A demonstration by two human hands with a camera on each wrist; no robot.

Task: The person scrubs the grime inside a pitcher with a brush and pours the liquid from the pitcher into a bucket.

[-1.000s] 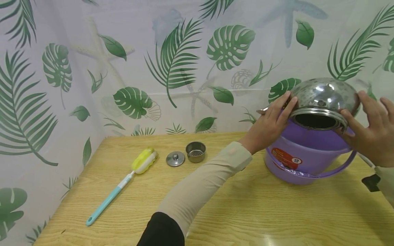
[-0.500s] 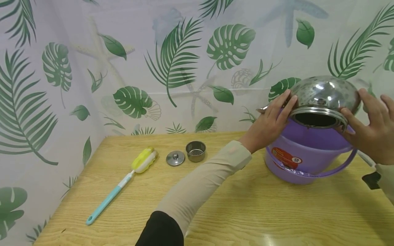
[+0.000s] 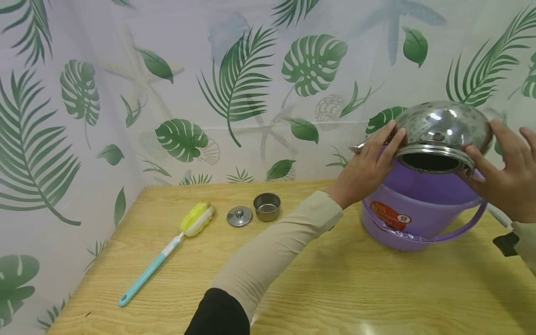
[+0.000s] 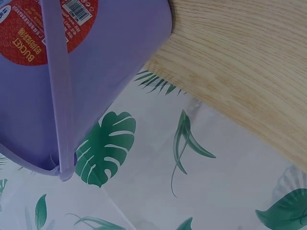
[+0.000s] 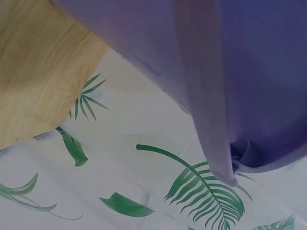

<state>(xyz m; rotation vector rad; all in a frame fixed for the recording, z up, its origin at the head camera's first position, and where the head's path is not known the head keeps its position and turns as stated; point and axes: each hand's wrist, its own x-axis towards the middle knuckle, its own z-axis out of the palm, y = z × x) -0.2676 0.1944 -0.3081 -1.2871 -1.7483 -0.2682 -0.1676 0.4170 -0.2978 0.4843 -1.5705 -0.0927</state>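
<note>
A shiny steel teapot (image 3: 445,123) is tipped over the purple bucket (image 3: 418,211), its round mouth facing down and toward me. My left hand (image 3: 364,170) grips the pot's left side, near a pointed metal part that sticks out and may be the spout. On the right side my right hand (image 3: 508,174) holds it, thumb near the rim. Some fingertips are hidden behind the pot. In the left wrist view the bucket (image 4: 110,43) shows its red label, and in the right wrist view its handle (image 5: 201,81); neither shows a hand.
On the wooden table (image 3: 335,288) lie a small knobbed lid (image 3: 239,217) and a perforated strainer basket (image 3: 266,207). A yellow-and-white sponge brush (image 3: 167,249) with a teal handle lies to the left. A leaf-patterned curtain (image 3: 251,93) hangs behind.
The teapot has risen slightly, with both hands still holding it over the bucket. The lid, strainer basket and brush have stayed in place.
</note>
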